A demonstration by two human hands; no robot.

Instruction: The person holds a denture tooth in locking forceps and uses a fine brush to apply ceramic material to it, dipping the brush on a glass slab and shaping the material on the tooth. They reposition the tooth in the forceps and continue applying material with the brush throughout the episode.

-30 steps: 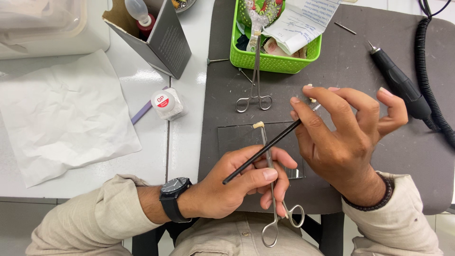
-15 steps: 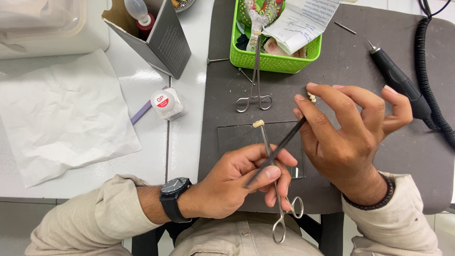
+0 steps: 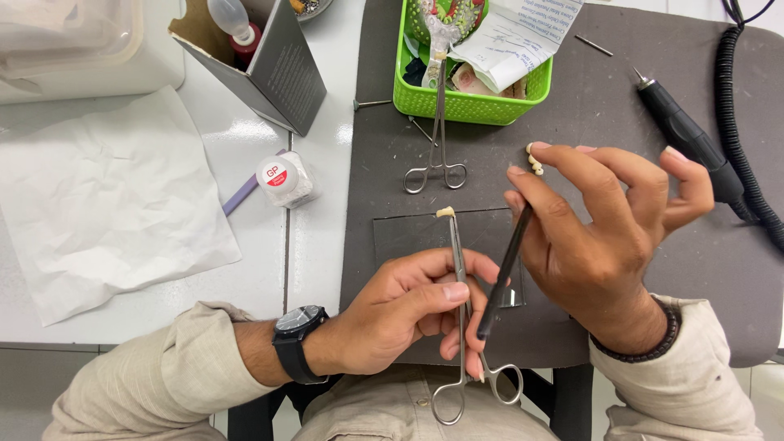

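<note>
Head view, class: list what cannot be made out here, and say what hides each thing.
- Brush tip: behind the right hand.
- Forceps jaws: white piece too small to identify.
- Green basket contents: covered by folded paper, top cut off.
- Coiled cord: runs off the right edge.

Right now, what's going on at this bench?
A person sits at a dark grey mat. The left hand holds locking forceps that clamp a small cream-coloured piece at the tip. The right hand holds a thin black-handled tool and pinches a small row of tooth-like pieces in its fingers. A second pair of forceps leans out of a green basket, and a black handpiece lies to the right.
</note>
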